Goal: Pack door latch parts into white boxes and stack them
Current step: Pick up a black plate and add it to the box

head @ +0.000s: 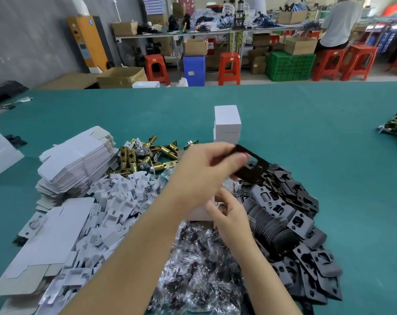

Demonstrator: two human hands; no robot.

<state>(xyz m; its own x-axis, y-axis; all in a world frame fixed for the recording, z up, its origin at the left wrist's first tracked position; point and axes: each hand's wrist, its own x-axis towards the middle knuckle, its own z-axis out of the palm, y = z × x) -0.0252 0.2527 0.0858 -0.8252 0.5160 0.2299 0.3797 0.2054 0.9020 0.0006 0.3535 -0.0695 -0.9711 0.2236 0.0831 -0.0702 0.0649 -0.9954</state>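
While the left hand (206, 169) is pinching a black plate (249, 164) above the plate pile (290, 214), the right hand (229, 214) is gripping an open box (199, 213) near centre. Few finished boxes (227, 126) are stacking up farther back; heaps of parts are waiting.

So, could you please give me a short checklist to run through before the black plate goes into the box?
1. Plate in hand: the left hand pinches one black plate, lifted above the pile. Ok.
2. Box held: the right hand rests on the white box in front of the person. Ok.
3. Box open and ready: its opening is hidden behind the left forearm. Cannot tell.
4. Single plate only: motion blur hides whether a second one clings to it. Cannot tell.
5. Room on the stack of white boxes: it stands upright on the green table, top free. Ok.
6. Supply: brass latches and bagged screws lie within view. Ok.
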